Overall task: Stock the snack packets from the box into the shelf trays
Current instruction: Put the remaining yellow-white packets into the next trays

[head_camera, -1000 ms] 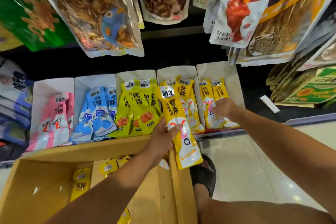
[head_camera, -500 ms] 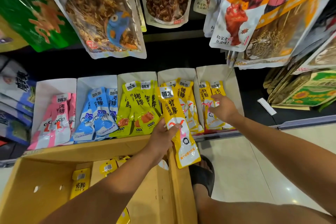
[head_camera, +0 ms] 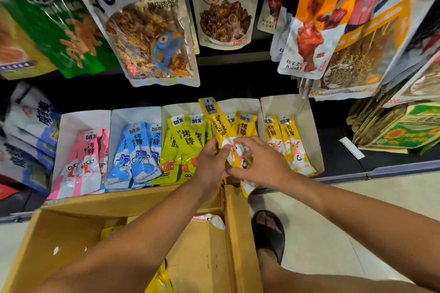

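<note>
Hands, left (head_camera: 210, 162) and right (head_camera: 259, 164), both grip one yellow packet (head_camera: 215, 116) over five trays (head_camera: 78, 123), one box (head_camera: 207, 257) below.

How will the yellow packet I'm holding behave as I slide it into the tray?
Likely floppy: the yellow packet curves slightly between the left hand and right hand, its tail drooping. Probably slippery, given the glossy film. Seems light: a pinch holds it up.
</note>
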`<state>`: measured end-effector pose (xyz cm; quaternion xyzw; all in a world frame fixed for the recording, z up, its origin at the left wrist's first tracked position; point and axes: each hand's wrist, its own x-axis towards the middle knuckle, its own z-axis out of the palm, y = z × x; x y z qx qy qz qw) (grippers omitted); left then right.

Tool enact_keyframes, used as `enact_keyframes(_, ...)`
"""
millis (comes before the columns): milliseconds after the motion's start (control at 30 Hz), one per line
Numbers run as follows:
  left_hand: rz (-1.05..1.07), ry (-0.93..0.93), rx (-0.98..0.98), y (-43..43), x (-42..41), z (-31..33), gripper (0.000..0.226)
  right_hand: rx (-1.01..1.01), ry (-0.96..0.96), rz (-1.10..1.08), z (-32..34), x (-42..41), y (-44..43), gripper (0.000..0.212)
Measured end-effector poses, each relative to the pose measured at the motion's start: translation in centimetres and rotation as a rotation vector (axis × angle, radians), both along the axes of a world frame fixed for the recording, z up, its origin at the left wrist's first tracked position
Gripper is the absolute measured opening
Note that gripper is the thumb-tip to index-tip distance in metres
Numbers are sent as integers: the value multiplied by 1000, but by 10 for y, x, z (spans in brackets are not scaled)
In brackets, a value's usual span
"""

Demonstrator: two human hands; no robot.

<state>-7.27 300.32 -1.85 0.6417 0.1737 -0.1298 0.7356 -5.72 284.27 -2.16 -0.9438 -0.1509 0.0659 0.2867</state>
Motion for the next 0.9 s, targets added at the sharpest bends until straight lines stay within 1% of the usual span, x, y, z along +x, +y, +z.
enact_keyframes(33, 10, -2, 15, -1, 0, 2, 29, -7, -9, -12, -2, 1, 1, 80)
enact_keyframes(67, 25, 0, 37, -1, 0, 2, 48, 13, -1, -30, -3, 2, 1, 78)
enact_keyframes(100, 14, -14, 59, -2, 1, 1, 58, 57, 20, -51, -5, 4, 0, 77)
enact_keyframes(133, -8, -39, 102, -2, 2, -1, 60, 107, 43, -74, -7, 6, -3, 76)
enact_keyframes(200, -80, -121, 212, -3, 3, -6, 51, 165, 60, -112, -11, 11, -12, 74)
enact_keyframes(267, -196, -218, 357, -1, -2, -11, 46, 143, 41, -157, -18, 18, -25, 69)
enact_keyframes(300, -262, -279, 472, 1, -6, -16, 46, 119, 40, -184, -23, 23, -34, 67)
enact_keyframes(333, -331, -362, 640, 4, -9, -24, 47, 94, 48, -214, -27, 28, -42, 67)
enact_keyframes(400, -513, -514, 1045, 11, -14, -40, 57, 51, 75, -279, -38, 38, -61, 64)
enact_keyframes(433, -595, -538, 1201, 13, -16, -46, 63, 34, 78, -311, -42, 43, -71, 62)
enact_keyframes(467, -662, -538, 1304, 15, -18, -54, 68, 9, 72, -343, -46, 47, -80, 62)
enact_keyframes(500, -697, -542, 1367, 15, -20, -59, 70, -20, 60, -376, -48, 52, -89, 62)
enact_keyframes(600, -740, -570, 1450, 12, -26, -77, 65, -168, 96, -463, -50, 64, -111, 68)
enact_keyframes(700, -756, -544, 1487, 11, -26, -84, 64, -345, 174, -479, -54, 74, -128, 70)
enact_keyframes(900, -705, -594, 1502, 10, -28, -85, 56, -510, 272, -486, -68, 85, -137, 66)
